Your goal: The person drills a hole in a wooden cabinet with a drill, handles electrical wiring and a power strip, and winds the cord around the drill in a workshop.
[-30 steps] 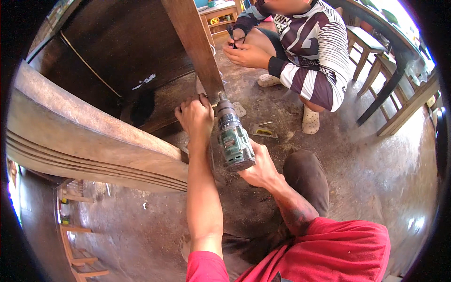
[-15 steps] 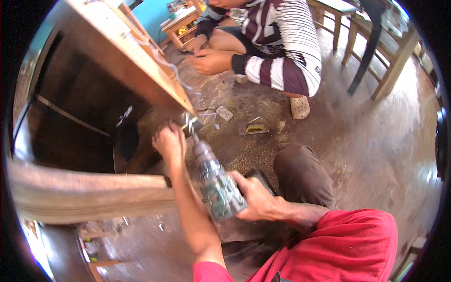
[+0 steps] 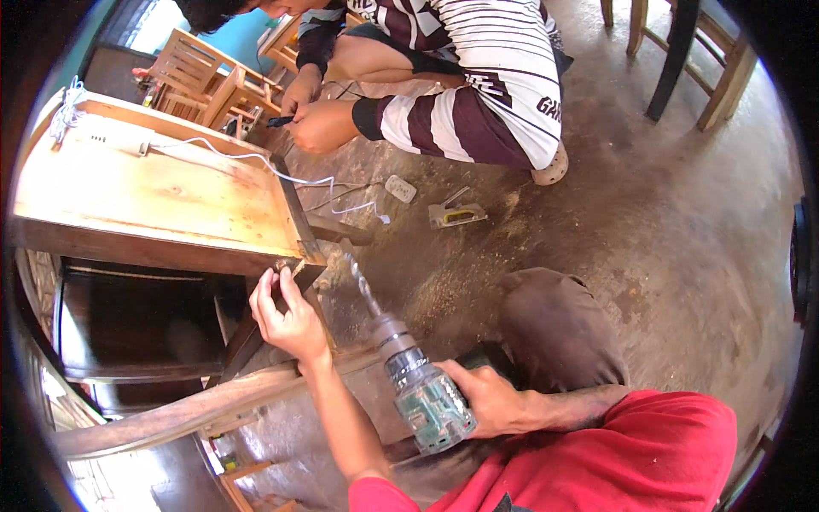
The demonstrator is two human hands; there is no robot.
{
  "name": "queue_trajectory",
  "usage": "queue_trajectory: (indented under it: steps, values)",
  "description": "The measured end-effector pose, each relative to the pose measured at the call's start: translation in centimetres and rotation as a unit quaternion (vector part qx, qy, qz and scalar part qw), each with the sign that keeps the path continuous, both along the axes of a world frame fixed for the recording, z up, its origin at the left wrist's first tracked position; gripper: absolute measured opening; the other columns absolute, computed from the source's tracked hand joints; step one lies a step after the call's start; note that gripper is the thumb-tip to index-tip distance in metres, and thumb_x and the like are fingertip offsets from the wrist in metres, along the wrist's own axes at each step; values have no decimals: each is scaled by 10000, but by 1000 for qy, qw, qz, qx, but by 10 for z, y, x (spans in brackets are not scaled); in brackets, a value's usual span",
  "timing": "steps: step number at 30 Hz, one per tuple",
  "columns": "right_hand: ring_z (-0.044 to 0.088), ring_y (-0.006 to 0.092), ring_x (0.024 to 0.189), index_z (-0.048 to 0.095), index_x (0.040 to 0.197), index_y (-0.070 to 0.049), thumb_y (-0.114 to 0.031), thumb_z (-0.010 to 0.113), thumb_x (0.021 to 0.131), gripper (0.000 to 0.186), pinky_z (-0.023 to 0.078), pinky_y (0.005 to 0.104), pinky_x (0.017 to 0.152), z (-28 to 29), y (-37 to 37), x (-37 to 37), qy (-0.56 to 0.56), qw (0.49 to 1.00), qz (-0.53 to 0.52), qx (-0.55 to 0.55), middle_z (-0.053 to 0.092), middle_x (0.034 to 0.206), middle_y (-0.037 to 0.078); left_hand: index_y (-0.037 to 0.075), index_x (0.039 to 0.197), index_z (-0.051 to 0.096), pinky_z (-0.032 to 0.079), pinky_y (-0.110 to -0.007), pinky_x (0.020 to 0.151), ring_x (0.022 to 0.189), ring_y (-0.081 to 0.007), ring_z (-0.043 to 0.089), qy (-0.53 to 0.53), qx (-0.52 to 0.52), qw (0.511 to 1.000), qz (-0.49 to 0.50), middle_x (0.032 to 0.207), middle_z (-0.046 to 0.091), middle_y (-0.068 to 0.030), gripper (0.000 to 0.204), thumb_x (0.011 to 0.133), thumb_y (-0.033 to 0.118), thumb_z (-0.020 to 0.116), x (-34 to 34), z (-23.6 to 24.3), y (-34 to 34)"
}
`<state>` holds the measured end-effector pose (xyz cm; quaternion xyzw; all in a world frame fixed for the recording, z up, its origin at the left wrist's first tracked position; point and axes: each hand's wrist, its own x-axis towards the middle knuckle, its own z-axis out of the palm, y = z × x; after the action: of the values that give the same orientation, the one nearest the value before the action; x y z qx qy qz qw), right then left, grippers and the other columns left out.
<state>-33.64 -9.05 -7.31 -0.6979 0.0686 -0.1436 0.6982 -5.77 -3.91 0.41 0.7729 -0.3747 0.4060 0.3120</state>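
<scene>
My right hand (image 3: 490, 399) grips a green and black power drill (image 3: 433, 411). Its long twist bit (image 3: 363, 283) points up and left, apart from the wood, past the corner of an overturned wooden furniture piece (image 3: 162, 247) with dark sides and a pale inner panel. At that corner is my left hand (image 3: 292, 324), its fingers bent and fingertips drawn together against the dark edge. Something small and brownish shows at the fingertips, too small to name. A pale splinter-like bit (image 3: 299, 267) sticks out beside them.
Across from me crouches another person (image 3: 461, 94), holding a small dark thing. A staple gun (image 3: 458, 215) and a white rounded piece (image 3: 400, 189) lie on the floor. A white cable (image 3: 256, 157) trails off the panel. Below my left hand runs a wooden beam (image 3: 213, 410). Stools (image 3: 717, 77) stand far right.
The drill and its bit have come back from the corner, down and right. My left hand has shifted left and stays by the corner. The view has turned, showing more of the pale panel.
</scene>
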Motion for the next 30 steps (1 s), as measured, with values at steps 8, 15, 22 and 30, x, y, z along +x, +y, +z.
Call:
queue_trajectory:
  steps: [8, 15, 22, 30]
  values:
    - [660, 479, 766, 415, 1336, -26, -300, 847, 681, 831, 534, 526, 673, 0, -27, -17, -18, 999, 27, 15, 675, 832, 264, -9, 981, 691, 487, -376, 811, 844, -253, 663, -128, 144, 980, 47, 902, 700, -96, 106, 894, 51, 701, -1, 12, -8]
    - [713, 404, 814, 473, 1292, -17, -245, 845, 700, 736, 569, 446, 704, -1, -20, -21, -3, 999, 19, 34, 697, 878, 232, -39, 927, 647, 493, -304, 692, 759, -122, 580, 113, -211, 971, 1, 826, 653, -52, 183, 970, 138, 630, 12, -21, -11]
    - [694, 149, 731, 644, 1032, -23, -94, 833, 726, 366, 565, 320, 693, -10, -1, -20, 4, 1000, -12, 19, 704, 825, 81, -4, 809, 618, 471, -331, 583, 606, -147, 547, 195, -265, 944, -8, 661, 608, -95, 337, 920, 291, 737, -2, -33, -18]
    - [701, 153, 767, 596, 1148, -14, -75, 826, 712, 497, 578, 292, 731, -27, 19, -15, 29, 987, -20, -155, 723, 907, 63, -5, 883, 650, 499, -331, 614, 605, -190, 587, 243, -313, 918, -26, 700, 641, -107, 345, 973, 328, 654, 13, -35, 0]
